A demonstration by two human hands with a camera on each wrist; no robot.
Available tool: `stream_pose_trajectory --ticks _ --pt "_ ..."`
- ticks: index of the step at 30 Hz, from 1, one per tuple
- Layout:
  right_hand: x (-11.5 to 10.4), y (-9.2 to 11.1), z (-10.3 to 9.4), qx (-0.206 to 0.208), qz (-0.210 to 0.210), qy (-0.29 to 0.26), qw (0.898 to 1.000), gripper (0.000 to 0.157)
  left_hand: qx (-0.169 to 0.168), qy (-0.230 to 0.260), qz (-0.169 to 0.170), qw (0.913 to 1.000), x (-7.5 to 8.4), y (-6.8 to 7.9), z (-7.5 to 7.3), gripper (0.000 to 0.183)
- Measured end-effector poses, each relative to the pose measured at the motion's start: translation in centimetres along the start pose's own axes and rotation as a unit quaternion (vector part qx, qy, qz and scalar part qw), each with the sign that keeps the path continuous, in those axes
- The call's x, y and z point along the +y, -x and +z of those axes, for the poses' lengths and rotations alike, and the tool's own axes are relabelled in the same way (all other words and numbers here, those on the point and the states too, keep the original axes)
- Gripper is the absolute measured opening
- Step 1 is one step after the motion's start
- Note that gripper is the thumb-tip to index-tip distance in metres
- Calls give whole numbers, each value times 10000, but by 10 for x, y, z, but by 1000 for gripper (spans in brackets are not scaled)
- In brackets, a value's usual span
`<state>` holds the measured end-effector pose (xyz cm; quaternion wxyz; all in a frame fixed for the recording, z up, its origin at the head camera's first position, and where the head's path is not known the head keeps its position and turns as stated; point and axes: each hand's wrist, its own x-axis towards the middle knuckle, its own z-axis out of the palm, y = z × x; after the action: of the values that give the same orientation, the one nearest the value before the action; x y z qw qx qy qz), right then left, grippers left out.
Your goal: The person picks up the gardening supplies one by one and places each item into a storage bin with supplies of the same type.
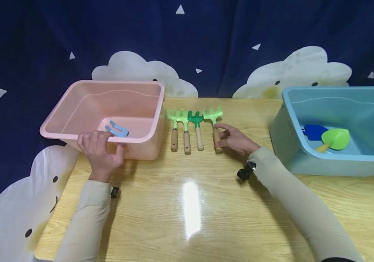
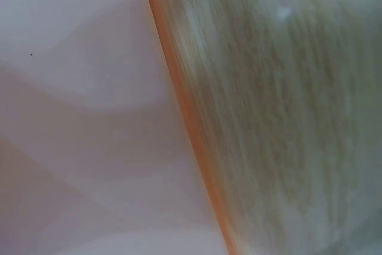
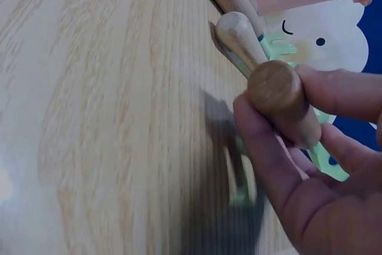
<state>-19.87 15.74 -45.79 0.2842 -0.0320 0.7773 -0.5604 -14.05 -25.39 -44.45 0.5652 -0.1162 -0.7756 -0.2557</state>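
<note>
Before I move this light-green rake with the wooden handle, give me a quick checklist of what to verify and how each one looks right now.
1. Right grip on the light-green wooden-handled rake: ok, thumb and fingers hold its handle.
2. Left grip on the front rim of the pink plastic bin: ok.
3. Held rake fully off the wood-grain table: cannot tell.
4. Its tines free of the dark-green rake beside it: cannot tell, they look very close.
5. Blue plastic bin steadied by a hand: not ok, neither grip is on it.
6. Room in the pink bin: ok, only a light-blue two-pronged piece shows inside.
</note>
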Motion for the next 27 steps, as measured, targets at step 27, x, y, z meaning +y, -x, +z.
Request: stream_pose_trajectory --ticks 27 --pt "-50 45 5 299 -423 1028 9933 77 -245 -472 158 9985 -1 4 -7 62"
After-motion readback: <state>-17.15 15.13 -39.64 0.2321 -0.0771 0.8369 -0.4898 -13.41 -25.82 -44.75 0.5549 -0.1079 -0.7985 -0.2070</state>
